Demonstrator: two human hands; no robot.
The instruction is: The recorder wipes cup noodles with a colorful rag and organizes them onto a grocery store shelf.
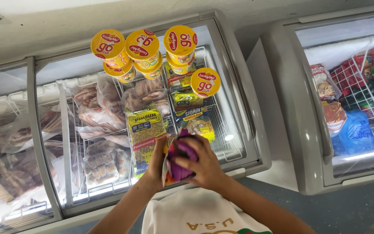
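Freezer (256,125): big grey chest with a smooth, shiny glass lid.
Frozen bags (102,108): crinkly clear plastic under the lid, in white wire baskets; the food inside is hard to make out.
Noodle cups (143,47): round yellow cups with red on their lids, standing on the lid's far side.
Packet (179,160): soft purple packet over the lid's near edge, partly hidden by fingers.
Left hand (157,162): clamped on the packet's left side.
Right hand (204,167): curled tight over the packet's top.

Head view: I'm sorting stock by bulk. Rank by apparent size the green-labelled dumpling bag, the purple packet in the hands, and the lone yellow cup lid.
1. Green-labelled dumpling bag.
2. Purple packet; nearer the camera, so unsure.
3. Lone yellow cup lid.
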